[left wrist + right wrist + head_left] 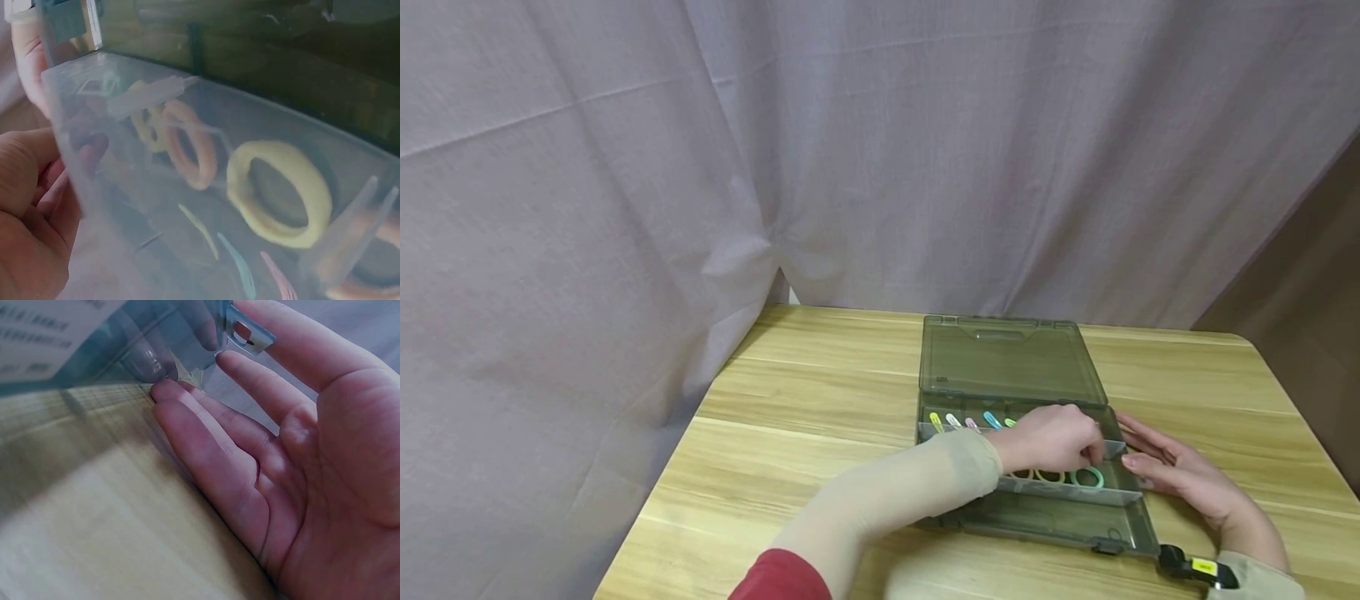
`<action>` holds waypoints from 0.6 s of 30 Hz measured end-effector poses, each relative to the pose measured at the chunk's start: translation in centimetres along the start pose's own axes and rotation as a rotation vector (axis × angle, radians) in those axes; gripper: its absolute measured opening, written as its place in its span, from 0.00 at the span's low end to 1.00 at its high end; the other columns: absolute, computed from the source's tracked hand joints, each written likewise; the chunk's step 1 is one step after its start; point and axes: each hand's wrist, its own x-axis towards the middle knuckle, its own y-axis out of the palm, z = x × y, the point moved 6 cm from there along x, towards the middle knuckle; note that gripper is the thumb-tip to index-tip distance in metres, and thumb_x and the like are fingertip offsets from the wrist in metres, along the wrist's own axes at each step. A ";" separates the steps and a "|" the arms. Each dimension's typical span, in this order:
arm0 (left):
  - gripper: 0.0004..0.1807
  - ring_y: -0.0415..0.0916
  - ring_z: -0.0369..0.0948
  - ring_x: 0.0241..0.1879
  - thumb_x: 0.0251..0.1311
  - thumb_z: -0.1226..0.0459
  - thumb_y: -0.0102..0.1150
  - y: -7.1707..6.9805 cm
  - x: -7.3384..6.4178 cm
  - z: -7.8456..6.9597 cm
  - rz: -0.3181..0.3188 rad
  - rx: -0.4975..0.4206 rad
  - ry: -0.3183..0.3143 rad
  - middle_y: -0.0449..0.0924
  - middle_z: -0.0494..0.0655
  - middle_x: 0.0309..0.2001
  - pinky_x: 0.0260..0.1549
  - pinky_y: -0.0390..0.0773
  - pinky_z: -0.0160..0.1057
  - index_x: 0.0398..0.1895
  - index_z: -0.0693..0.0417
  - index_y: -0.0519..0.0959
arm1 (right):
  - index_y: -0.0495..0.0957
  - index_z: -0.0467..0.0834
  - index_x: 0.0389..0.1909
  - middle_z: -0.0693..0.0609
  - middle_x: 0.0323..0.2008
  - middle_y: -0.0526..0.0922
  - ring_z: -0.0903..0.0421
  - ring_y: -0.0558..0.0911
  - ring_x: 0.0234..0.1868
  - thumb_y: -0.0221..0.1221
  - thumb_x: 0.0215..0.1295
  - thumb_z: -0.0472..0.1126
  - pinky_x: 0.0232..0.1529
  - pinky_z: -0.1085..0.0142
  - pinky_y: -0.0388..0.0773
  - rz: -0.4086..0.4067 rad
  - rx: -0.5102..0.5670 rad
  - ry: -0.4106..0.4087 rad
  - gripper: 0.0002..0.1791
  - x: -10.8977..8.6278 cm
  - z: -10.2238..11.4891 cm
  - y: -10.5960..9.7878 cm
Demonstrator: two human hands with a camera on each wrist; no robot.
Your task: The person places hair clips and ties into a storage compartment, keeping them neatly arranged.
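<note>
A smoky, see-through organizer box (1045, 525) lies open on the table, its lid folded back. My left hand (1056, 437) reaches down between two clear dividers (1067, 490) at the right end of the box. Through the plastic its curled fingers (40, 165) show blurred; I cannot tell what they hold. Below them lies a green ring-shaped hair tie (1087, 477), beside a yellow hair tie (1049, 477). My right hand (1187, 475) rests against the box's right side, fingers nearly straight along the wall and thumb at the rim. Hair clips (972, 423) stand in a row behind the rear divider.
The lid (1007, 358) lies flat toward the back of the wooden table (820, 400). A black strap with a yellow label (1204, 567) sits at my right wrist, near the box's front corner. Grey curtain (925, 167) hangs behind the table.
</note>
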 end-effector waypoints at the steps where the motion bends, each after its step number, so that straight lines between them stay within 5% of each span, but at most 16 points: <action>1: 0.09 0.77 0.18 0.43 0.73 0.59 0.68 -0.3 -0.2 0.2 -0.003 -0.017 0.004 0.85 0.21 0.46 0.42 0.74 0.19 0.47 0.32 0.92 | 0.45 0.46 0.88 0.78 0.65 0.66 0.79 0.73 0.60 0.52 0.85 0.40 0.51 0.65 0.83 0.003 0.002 -0.003 0.39 0.0 0.0 0.0; 6: 0.09 0.76 0.15 0.39 0.72 0.57 0.70 -3.0 -2.3 1.9 -0.074 -0.200 0.041 0.88 0.24 0.45 0.43 0.72 0.17 0.52 0.39 0.91 | 0.46 0.45 0.88 0.76 0.66 0.68 0.77 0.74 0.61 0.53 0.84 0.40 0.52 0.65 0.83 0.004 0.007 0.000 0.39 0.3 0.1 0.1; 13: 0.11 0.78 0.17 0.39 0.72 0.60 0.71 -5.9 -8.8 7.9 -0.292 -0.444 0.082 0.90 0.37 0.47 0.46 0.78 0.20 0.52 0.52 0.91 | 0.46 0.45 0.88 0.36 0.81 0.54 0.79 0.72 0.60 0.53 0.84 0.40 0.52 0.65 0.82 -0.021 -0.056 -0.017 0.39 0.4 -0.3 -0.2; 18: 0.14 0.83 0.28 0.44 0.73 0.62 0.68 -5.2 -13.8 13.6 -0.404 -0.599 -0.036 0.90 0.47 0.50 0.46 0.82 0.26 0.56 0.58 0.88 | 0.47 0.46 0.88 0.54 0.76 0.64 0.79 0.72 0.59 0.53 0.84 0.40 0.52 0.66 0.82 -0.036 -0.051 -0.015 0.39 0.0 -1.0 -0.3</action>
